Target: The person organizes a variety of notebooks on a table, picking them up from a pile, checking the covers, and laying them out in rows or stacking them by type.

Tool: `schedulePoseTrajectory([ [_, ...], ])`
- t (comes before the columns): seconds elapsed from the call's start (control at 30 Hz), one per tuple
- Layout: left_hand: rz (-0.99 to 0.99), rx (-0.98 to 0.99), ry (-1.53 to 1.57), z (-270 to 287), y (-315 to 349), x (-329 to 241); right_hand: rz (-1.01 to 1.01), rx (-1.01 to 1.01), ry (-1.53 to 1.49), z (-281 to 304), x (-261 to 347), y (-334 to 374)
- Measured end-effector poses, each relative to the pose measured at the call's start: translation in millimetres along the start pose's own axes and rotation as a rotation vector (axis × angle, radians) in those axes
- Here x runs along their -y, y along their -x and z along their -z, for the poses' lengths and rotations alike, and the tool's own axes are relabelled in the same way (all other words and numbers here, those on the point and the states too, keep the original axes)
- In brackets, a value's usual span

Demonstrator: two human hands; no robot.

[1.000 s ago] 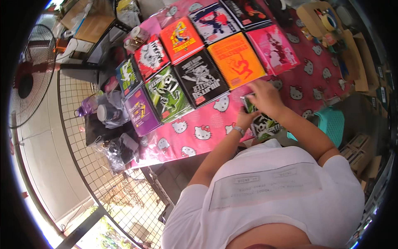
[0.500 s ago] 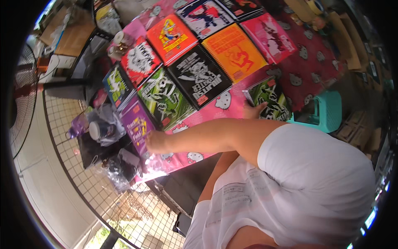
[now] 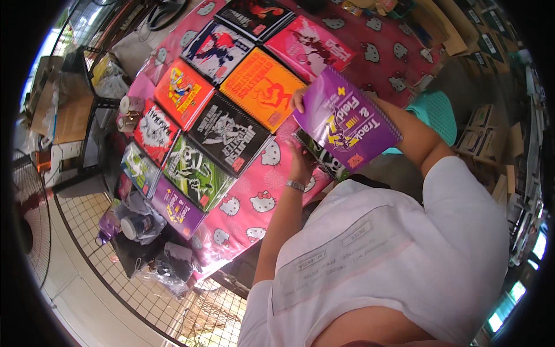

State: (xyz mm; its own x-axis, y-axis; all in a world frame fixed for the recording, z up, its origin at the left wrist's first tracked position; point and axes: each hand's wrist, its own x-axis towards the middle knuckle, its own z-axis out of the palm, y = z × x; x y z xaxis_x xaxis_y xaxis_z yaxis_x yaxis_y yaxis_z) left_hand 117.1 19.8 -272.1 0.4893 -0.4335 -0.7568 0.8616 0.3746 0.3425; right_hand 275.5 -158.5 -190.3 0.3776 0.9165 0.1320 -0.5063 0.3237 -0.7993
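Note:
My right hand (image 3: 299,100) grips a purple spiral notebook (image 3: 347,122) by its far-left edge. The notebook is held up in front of my right forearm, its yellow and white cover drawing showing. Just below it, my left hand (image 3: 300,165), with a bracelet on the wrist, holds a green and black spiral notebook (image 3: 333,168) near the table edge. Most of that notebook is hidden behind the purple one. On the pink table lie rows of notebooks, among them a purple one (image 3: 177,209), a green one (image 3: 195,173) and a black one (image 3: 228,133).
The tablecloth (image 3: 263,202) is pink with cartoon cats. A teal plastic stool (image 3: 435,115) stands at the right, near cardboard boxes (image 3: 484,124). At the left are a jar (image 3: 134,227), plastic bags (image 3: 165,272) and a fan (image 3: 32,220).
My right hand has moved from the purple stack at the left to the right, bringing a purple notebook over the green one in my left hand. The view has shifted.

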Motion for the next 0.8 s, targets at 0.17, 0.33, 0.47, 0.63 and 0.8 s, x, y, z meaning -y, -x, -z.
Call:
schedulePoseTrajectory([
  [0.17,-0.076,-0.068,-0.033,-25,11,15,0.260,-0.288,0.517,14,-71,50],
  [0.33,-0.185,-0.091,-0.065,-21,-2,40,0.137,-1.065,1.169,-2,-65,96],
  [0.47,-0.281,-0.387,-0.107,-39,-10,36,-0.178,-1.413,0.413,-23,-81,173],
  [0.63,-0.273,-0.430,-0.176,-61,-4,25,-0.419,-1.248,0.451,-58,-95,155],
  [0.8,-0.597,-0.382,-0.411,-99,34,23,-0.166,-1.031,0.078,-71,-43,158],
])
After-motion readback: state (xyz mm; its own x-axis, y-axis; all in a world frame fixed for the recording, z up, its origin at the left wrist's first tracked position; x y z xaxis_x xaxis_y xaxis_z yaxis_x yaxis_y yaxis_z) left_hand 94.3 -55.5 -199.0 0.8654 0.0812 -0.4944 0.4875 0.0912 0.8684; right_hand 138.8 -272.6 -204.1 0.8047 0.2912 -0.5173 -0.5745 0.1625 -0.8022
